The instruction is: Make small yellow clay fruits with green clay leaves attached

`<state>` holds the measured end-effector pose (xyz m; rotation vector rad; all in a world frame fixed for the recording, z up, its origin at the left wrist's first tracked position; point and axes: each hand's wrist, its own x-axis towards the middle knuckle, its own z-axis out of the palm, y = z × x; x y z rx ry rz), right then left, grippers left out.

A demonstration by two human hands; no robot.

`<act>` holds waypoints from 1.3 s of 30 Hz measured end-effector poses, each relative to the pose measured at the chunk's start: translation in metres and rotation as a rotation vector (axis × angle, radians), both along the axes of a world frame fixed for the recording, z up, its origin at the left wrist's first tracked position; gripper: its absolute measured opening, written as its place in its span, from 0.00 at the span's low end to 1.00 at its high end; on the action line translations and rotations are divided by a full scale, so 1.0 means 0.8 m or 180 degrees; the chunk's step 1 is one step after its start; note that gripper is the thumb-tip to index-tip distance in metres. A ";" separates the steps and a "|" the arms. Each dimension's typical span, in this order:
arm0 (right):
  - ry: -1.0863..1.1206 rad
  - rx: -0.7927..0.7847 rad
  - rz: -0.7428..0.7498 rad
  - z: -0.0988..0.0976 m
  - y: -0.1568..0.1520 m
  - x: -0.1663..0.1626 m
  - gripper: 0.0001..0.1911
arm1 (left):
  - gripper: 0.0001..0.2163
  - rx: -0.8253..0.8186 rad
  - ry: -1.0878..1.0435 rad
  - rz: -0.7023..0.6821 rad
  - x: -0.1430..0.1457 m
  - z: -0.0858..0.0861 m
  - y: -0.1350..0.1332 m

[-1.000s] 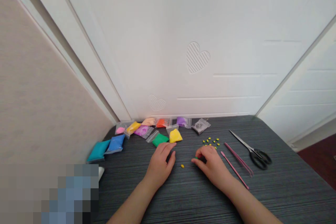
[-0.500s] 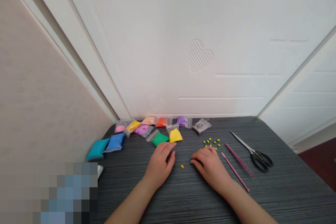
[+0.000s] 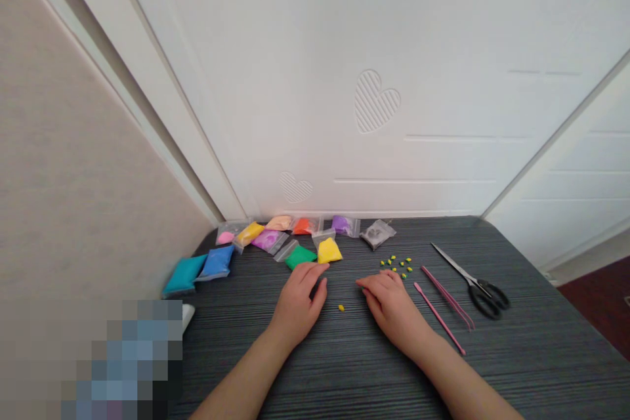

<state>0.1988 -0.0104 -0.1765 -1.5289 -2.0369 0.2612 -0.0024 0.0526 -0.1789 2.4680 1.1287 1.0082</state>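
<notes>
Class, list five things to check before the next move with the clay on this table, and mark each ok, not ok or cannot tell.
1. The left hand is empty and lies flat on the table: ok.
2. Nothing is hidden under the right hand, which lies palm down: cannot tell.
3. The lone yellow piece lies free between the two hands: ok.
4. The cluster of yellow pieces lies apart from the right hand, just beyond it: ok.
5. The scissors and the pink tools lie untouched to the right of the right hand: ok.
</notes>
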 end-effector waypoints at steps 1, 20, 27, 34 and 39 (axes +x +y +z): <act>0.0000 0.0004 0.0007 0.000 0.000 0.000 0.13 | 0.12 -0.0004 -0.0002 0.0003 0.000 0.000 0.000; -0.0159 0.0012 0.0022 0.002 0.001 0.001 0.08 | 0.12 -0.0048 -0.0115 -0.0023 -0.001 -0.004 0.001; -0.0149 -0.0016 -0.0028 0.002 -0.001 0.001 0.02 | 0.12 -0.0050 -0.0101 -0.0029 -0.001 -0.003 0.000; -0.0162 0.0023 0.0011 0.002 0.000 0.000 0.11 | 0.12 -0.0013 -0.0118 -0.0023 -0.001 -0.003 0.001; -0.0151 -0.0012 -0.0004 0.001 0.000 0.000 0.11 | 0.12 -0.0029 -0.0098 -0.0017 -0.001 -0.004 0.001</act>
